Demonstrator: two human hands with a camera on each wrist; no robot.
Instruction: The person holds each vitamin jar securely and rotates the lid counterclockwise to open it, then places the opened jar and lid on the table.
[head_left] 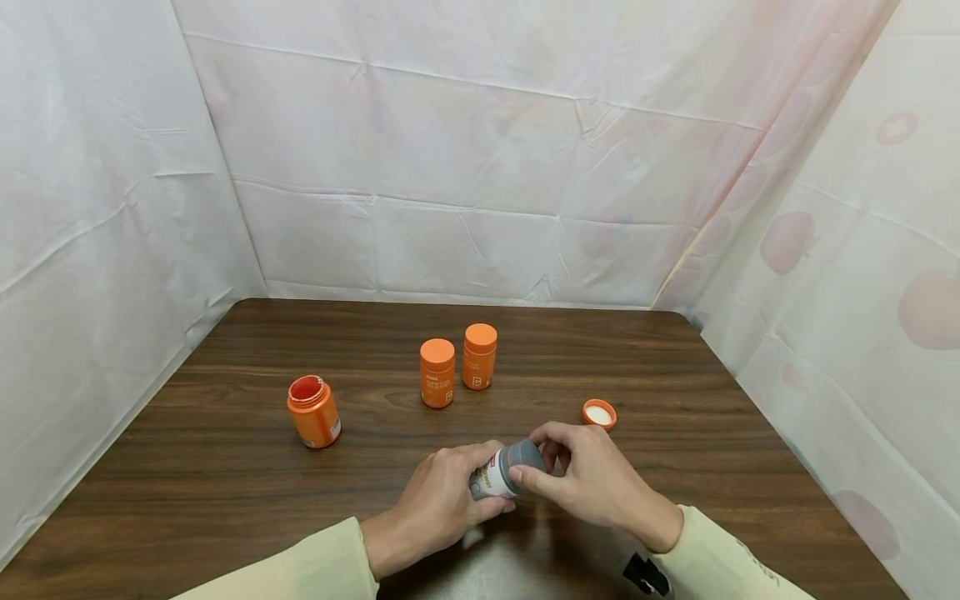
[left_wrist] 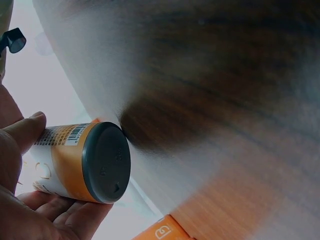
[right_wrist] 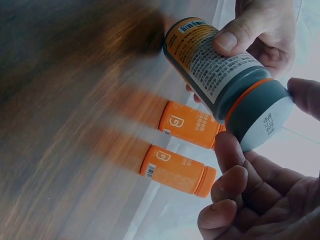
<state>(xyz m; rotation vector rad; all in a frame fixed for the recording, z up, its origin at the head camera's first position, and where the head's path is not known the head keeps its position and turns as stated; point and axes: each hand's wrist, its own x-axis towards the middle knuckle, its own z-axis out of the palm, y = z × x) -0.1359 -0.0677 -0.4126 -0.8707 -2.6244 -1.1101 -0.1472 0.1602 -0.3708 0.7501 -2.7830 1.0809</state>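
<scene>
A grey pill bottle (head_left: 491, 479) with a white and orange label is tilted, its grey cap (head_left: 525, 456) pointing right. My left hand (head_left: 442, 492) grips the bottle round its body; the left wrist view shows its dark base (left_wrist: 107, 162). My right hand (head_left: 592, 475) pinches the cap between thumb and fingers, and in the right wrist view the grey cap (right_wrist: 262, 117) sits on the neck above an orange ring. Behind my right hand an orange cap (head_left: 599, 413) lies upturned, its white inside showing.
An open orange bottle (head_left: 314, 412) stands at the left without a lid. Two capped orange bottles, one nearer (head_left: 437, 373) and one farther back (head_left: 479, 357), stand beyond my hands. White sheeting (head_left: 465, 150) encloses the wooden table (head_left: 225, 500) at the back and sides.
</scene>
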